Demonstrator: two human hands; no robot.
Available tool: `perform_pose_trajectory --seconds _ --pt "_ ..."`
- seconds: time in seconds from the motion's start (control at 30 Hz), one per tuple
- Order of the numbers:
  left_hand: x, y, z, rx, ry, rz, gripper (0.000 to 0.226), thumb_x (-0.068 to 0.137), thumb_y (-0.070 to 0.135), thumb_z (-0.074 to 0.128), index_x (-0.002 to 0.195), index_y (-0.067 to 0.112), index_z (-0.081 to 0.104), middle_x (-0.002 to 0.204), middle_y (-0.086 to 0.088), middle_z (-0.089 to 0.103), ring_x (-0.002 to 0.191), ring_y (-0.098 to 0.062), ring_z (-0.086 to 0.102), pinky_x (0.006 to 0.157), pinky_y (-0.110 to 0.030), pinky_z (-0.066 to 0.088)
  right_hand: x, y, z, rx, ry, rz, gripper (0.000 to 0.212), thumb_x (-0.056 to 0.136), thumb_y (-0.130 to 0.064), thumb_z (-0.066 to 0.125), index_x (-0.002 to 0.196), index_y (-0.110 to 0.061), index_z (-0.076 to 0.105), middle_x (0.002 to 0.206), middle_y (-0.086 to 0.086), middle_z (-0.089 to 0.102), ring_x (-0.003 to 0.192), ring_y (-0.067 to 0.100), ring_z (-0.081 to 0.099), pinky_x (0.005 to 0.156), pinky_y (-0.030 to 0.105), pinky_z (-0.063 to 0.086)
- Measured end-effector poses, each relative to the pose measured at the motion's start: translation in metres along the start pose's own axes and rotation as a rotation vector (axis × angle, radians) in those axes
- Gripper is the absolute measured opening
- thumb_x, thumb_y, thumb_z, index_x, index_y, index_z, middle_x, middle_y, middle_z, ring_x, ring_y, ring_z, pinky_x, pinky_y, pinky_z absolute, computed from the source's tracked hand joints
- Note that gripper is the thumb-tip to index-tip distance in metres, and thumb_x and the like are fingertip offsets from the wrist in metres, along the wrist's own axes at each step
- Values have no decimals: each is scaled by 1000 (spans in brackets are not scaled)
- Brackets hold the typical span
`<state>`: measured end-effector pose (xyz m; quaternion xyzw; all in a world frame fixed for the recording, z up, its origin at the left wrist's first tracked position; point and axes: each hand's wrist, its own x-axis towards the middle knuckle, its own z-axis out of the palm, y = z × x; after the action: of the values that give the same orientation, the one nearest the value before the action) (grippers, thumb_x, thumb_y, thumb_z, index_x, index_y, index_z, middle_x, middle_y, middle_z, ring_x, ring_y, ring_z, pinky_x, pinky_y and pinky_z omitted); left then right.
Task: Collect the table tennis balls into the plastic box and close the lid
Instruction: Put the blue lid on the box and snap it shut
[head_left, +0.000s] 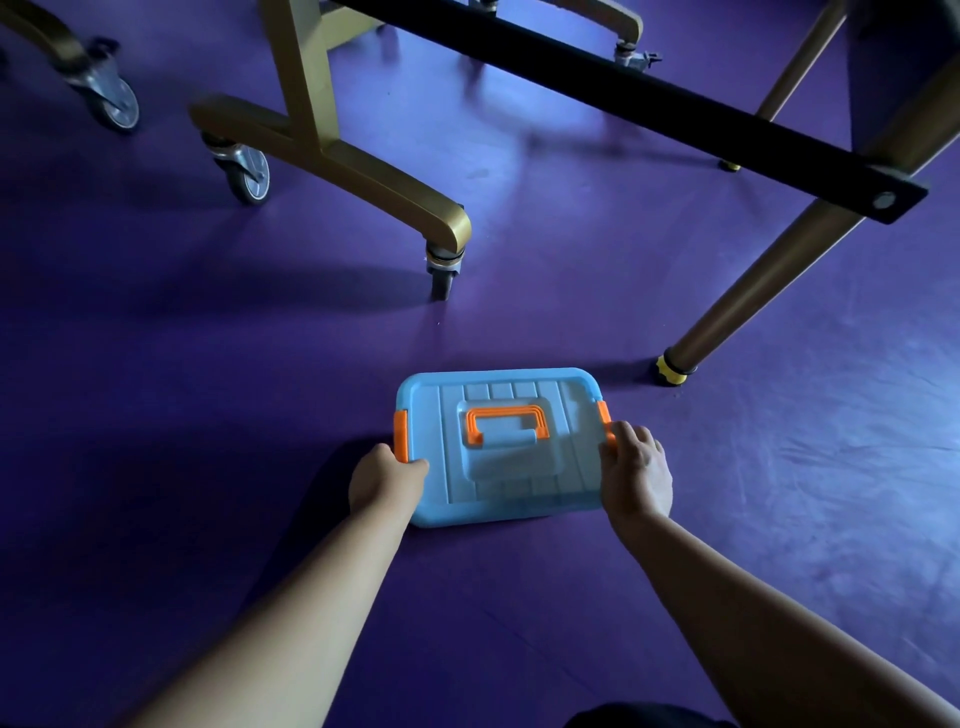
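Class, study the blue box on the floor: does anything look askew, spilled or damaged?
Nothing stands out. The blue lid sits flat, its orange handle folded down. The left hand and right hand hold its sides at the orange latches. Nothing lies spilled on the purple floor.

Blue lid (498, 447) hides plastic box body and contents. Fingertips of left hand (387, 480) out of sight past lid edge. Orange latch (604, 415) partly covered by right hand (636, 470). Table frame (322, 130) cut off at top edge.
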<state>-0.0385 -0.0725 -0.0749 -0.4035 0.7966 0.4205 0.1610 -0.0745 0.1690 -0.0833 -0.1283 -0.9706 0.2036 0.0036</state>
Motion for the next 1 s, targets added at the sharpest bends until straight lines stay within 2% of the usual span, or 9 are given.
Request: perform_pose_trajectory --seconds 0.1,0.2,0.3,0.4,0.43,0.5,0.63,0.77,1.0 --pt "-1 0 0 -32 -10 -28 25 84 23 58 100 4 58 89 -9 59 76 -29 58 65 -30 45 0 -2 -2 67 -55 89 30 91 -21 53 120 -16 56 119 9 56 112 30 47 75 35 39" --pt "-3 2 2 -88 2 -53 23 85 23 58 98 4 56 90 -11 60 74 -28 56 67 -31 45 -7 -7 -4 121 -26 166 60 86 -26 63 139 -16 39 135 12 46 124 32 39 97 43 37" --pt "-8 8 8 -184 18 -69 26 85 23 59 99 1 57 95 -14 63 76 -30 57 67 -33 46 -19 -27 -1 322 44 403 73 81 -30 70 139 -8 33 142 16 36 129 34 34 104 45 32" --pt "-14 18 17 -316 25 -73 33 82 23 61 103 -3 60 102 -19 66 86 -36 63 72 -36 50 -28 -54 10 651 -185 485 54 72 -45 69 106 -6 53 110 17 62 89 32 65 76 43 56" --pt "-17 22 18 -344 17 -80 35 82 24 62 104 -4 60 104 -20 67 91 -38 64 73 -36 49 -30 -64 11 747 -288 485 50 70 -43 69 100 -4 57 98 16 67 73 28 69 62 38 59" --pt "-22 30 20 -381 2 -87 37 84 24 63 107 -5 59 108 -21 66 97 -39 64 72 -33 45 -28 -78 14 831 -374 468 40 65 -31 67 95 -4 65 88 15 71 62 24 69 53 33 58" --pt "-18 42 13 -459 -13 26 35 82 21 65 106 -1 52 114 -21 62 101 -36 62 82 -36 49 7 -89 19 774 -288 444 50 49 -32 61 89 -3 67 83 13 72 68 29 71 61 47 61" --pt "-9 58 -8 -503 101 203 56 86 16 60 137 3 39 140 -14 47 128 -27 47 107 -39 38 66 -84 33 586 -246 380 50 52 -35 64 90 -3 66 85 13 71 73 33 70 65 51 60" --pt "-3 63 -39 -571 199 402 40 87 3 49 125 14 51 125 -3 59 109 -15 57 97 -35 46 106 -114 19 454 -217 310 29 80 -18 61 102 1 63 87 13 62 88 35 67 75 46 58"
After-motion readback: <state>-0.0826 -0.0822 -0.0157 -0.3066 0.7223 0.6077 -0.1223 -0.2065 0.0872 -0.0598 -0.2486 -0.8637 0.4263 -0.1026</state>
